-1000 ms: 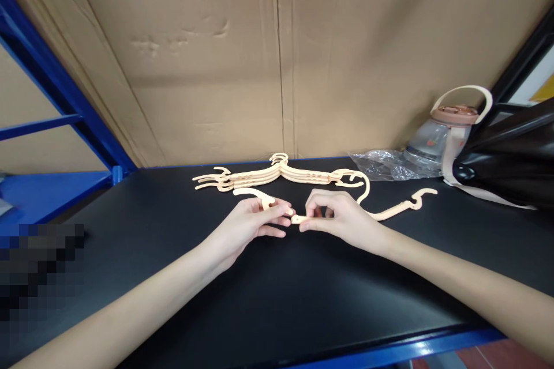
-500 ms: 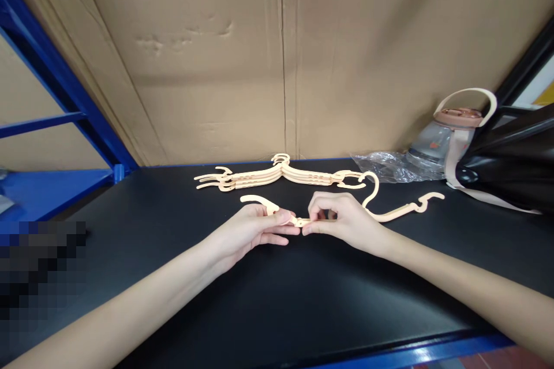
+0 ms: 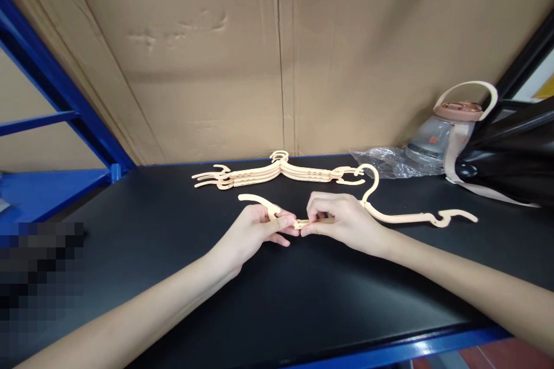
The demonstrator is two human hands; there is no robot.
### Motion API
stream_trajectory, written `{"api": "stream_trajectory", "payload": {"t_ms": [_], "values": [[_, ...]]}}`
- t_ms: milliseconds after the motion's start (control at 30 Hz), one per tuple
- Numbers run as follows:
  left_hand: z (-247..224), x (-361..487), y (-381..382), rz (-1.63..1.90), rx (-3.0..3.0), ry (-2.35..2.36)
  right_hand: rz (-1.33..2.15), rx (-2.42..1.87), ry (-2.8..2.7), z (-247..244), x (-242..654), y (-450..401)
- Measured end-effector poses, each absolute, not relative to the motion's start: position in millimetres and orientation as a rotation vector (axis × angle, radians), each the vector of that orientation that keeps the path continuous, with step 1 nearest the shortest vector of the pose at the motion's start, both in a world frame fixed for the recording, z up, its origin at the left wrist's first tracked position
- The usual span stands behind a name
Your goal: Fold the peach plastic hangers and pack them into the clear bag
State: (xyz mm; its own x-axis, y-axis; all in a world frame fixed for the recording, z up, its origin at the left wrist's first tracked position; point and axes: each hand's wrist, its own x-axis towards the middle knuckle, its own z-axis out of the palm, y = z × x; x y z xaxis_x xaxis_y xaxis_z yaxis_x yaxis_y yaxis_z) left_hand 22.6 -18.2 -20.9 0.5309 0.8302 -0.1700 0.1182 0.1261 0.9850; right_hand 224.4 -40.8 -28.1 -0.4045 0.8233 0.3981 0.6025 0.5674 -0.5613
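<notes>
A cream folding clothes hanger (image 3: 400,218) is between my hands, low over the black tabletop. My left hand (image 3: 258,229) pinches its left end piece, whose curved tip sticks up past my thumb. With thumb and fingertips, my right hand (image 3: 335,216) grips the hanger's arm close to the joint, and my palm hides part of it. The hanger's hook and its right arm with a curved end extend beyond my right hand. Behind my hands lies a stack of similar cream hangers (image 3: 255,174), hooks toward the cardboard.
Cardboard (image 3: 208,69) stands as a wall along the table's (image 3: 259,305) back edge. At the back right are clear plastic wrapping (image 3: 385,162), a strapped water bottle (image 3: 441,132) and a black bag-like object (image 3: 515,155). A blue metal frame (image 3: 86,121) rises at the left.
The hanger's right arm and curved end have swung lower and reach farther right. My left fingers have shifted slightly at the joint, while my right hand keeps its grip. The view has shifted slightly.
</notes>
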Motion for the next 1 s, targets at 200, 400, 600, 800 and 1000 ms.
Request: {"api": "stream_trajectory", "payload": {"t_ms": [200,400,600,800,1000], "values": [[-22.7,24.7,-20.9,0.671,1.395,0.914,0.404,-1.116,-2.173,-31.1,222.1,-42.5],[-24.2,24.7,-19.0,0.675,1.408,0.879,0.397,-1.088,-2.178,-32.0,224.1,-42.5],[-23.6,31.1,-23.9,0.768,1.496,0.917,0.368,-1.078,-2.191,-32.4,222.3,-43.2],[-24.1,35.2,-25.5,0.776,1.555,0.906,0.432,-1.094,-2.206,-30.0,217.7,-44.2],[-22.6,29.7,-16.5,0.702,1.543,0.843,0.407,-1.124,-2.185,-32.4,220.5,-40.5]]}}
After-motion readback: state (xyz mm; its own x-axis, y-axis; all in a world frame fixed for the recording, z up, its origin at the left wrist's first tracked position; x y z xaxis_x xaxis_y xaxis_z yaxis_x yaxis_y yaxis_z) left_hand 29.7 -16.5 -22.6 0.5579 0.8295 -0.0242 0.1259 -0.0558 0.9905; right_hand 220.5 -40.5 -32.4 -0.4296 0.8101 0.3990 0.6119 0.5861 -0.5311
